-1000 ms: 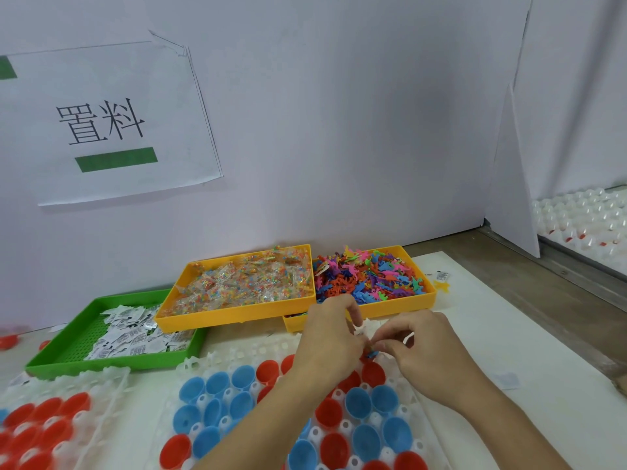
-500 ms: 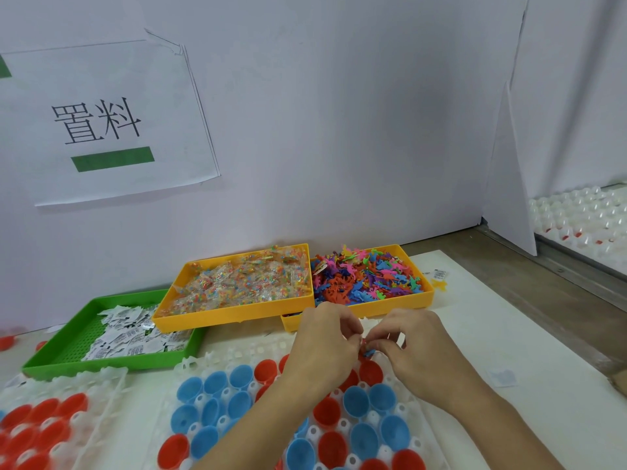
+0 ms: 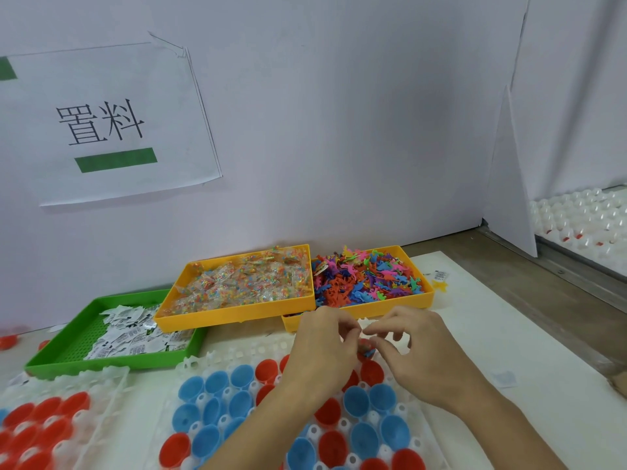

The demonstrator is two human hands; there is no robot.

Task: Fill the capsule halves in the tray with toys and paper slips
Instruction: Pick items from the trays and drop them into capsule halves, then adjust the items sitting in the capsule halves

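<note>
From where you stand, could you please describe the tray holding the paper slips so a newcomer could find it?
Start at the white sign with two black characters on the back wall. Below it, three supply trays sit in a row; take the leftmost, the green tray. It alone is green and holds white printed paper slips, while both orange trays hold colourful pieces.

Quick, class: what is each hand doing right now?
Left hand: fingers curled, pinching something small; what it is cannot be told.
Right hand: fingertips pinched over the capsule tray; contents unclear.

Both forearms are bare to the frame's edge, and the left hand (image 3: 322, 347) and right hand (image 3: 420, 354) wear nothing.
</note>
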